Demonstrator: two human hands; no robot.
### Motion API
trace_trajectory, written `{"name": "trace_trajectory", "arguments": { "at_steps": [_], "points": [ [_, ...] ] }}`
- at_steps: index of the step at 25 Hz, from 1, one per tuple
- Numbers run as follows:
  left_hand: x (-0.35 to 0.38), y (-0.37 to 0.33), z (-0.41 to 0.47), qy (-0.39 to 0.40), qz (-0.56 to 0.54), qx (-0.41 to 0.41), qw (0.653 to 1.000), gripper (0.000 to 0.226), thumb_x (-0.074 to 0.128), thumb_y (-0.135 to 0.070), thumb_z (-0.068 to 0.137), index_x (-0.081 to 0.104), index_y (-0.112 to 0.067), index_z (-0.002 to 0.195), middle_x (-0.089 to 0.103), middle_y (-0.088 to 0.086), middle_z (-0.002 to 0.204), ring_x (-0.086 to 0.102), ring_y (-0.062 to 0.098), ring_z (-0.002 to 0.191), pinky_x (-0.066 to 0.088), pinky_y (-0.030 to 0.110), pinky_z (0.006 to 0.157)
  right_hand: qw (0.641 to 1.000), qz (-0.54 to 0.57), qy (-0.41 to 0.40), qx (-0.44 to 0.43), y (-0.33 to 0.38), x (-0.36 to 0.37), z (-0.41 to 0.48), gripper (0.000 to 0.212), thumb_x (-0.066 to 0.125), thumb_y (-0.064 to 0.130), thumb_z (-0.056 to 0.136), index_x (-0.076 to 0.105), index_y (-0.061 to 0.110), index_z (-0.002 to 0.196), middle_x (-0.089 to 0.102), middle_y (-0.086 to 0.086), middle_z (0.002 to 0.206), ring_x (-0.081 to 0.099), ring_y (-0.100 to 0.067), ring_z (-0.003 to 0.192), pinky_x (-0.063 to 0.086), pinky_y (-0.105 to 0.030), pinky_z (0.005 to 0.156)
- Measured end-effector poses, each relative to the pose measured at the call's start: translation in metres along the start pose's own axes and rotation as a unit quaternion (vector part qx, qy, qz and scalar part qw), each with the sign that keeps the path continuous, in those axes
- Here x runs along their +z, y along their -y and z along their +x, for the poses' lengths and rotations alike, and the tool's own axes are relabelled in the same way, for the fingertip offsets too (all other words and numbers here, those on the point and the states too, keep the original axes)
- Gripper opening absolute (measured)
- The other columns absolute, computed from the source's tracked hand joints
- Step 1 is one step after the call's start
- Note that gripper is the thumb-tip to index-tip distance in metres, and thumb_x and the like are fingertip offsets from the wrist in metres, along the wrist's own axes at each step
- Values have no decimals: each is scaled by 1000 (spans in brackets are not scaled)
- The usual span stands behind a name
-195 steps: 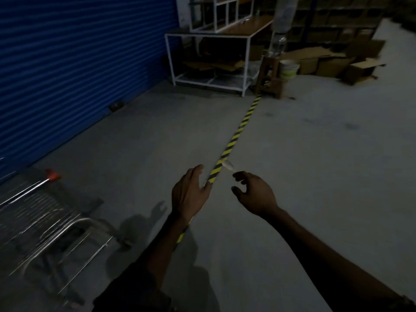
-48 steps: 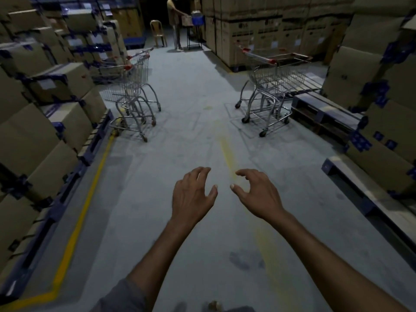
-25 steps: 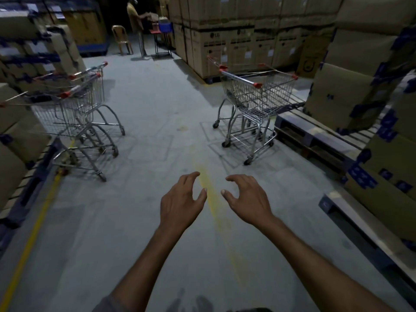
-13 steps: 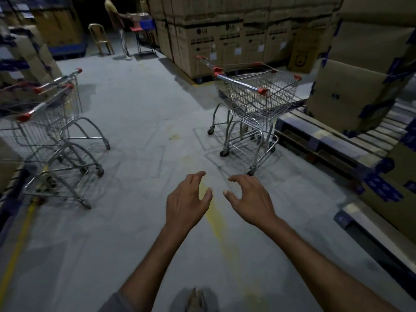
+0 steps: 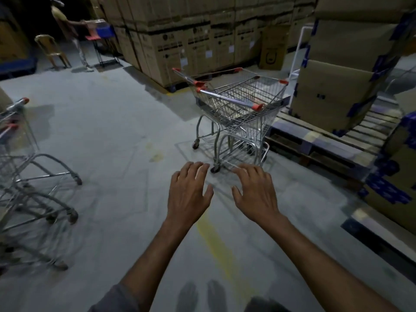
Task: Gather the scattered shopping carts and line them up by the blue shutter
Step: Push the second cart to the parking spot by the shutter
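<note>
Concrete floor is lying dim between stacked boxes, with a faded yellow line running underfoot. 1 cart is standing ahead and slightly right, its red-capped handle facing the wearer and its far side sitting just beside a pallet. At least 2 more carts, blurred, are standing together at the left edge. No blue shutter is showing, so no cart in view is standing at the line-up spot.

Left grip and right grip are hovering side by side over the floor, fingers spread and relaxed, holding nothing and touching no cart. The handle is sitting beyond and above both.

Risks, as judged:
1. The cart is crowding the pallet. A pull taken at an angle is likely to be snagging a wheel or the basket on the pallet edge.
2. Light is running poor. A hasty grab could be landing on basket wire instead of the handle, and fingers could be getting pinched.
3. Turning the cart round in this aisle could be swinging it into the left carts.
4. A person is standing far off by a chair, well apart and posing little hazard at present.
</note>
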State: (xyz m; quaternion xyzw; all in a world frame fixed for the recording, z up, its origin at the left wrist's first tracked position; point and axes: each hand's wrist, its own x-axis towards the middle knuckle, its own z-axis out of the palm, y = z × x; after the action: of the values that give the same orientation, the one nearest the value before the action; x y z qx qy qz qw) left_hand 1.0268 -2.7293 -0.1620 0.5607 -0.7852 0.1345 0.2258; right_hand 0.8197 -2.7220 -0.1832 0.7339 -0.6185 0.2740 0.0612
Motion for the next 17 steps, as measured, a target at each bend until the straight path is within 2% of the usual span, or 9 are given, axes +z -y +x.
{"name": "trace_trajectory", "arguments": {
  "at_steps": [5,11,15,17],
  "points": [
    [74,13,99,22,-27,24,999,63,59,-54,94,45,-24,149,54,-3,141,47,21,133,39,36,99,999,-10,18,35,-61,54,84,49,70,30,82,58,22,129,54,0,135,49,-25,125,44,-43,98],
    [147,25,227,50,-58,2,997,81,57,-73,88,38,-29,153,52,-5,145,47,20,133,43,37,99,998,-1,33,48,-122,94,206,52,71,32,80,58,23,130,53,0,135,47,-24,126,44,-44,99],
    [176,37,302,45,-65,22,997,79,64,-65,85,43,-26,151,57,-2,138,52,22,127,45,37,94,998,-3,32,51,-151,114,284,53,70,33,81,55,25,131,51,2,138,43,-22,127,43,-44,100],
    [192,45,333,49,-65,31,996,78,61,-63,84,44,-27,150,56,-2,140,52,22,128,44,38,94,998,-7,30,51,-162,126,315,53,70,32,81,55,25,131,51,2,138,43,-23,127,44,-45,100]
  ]
}}
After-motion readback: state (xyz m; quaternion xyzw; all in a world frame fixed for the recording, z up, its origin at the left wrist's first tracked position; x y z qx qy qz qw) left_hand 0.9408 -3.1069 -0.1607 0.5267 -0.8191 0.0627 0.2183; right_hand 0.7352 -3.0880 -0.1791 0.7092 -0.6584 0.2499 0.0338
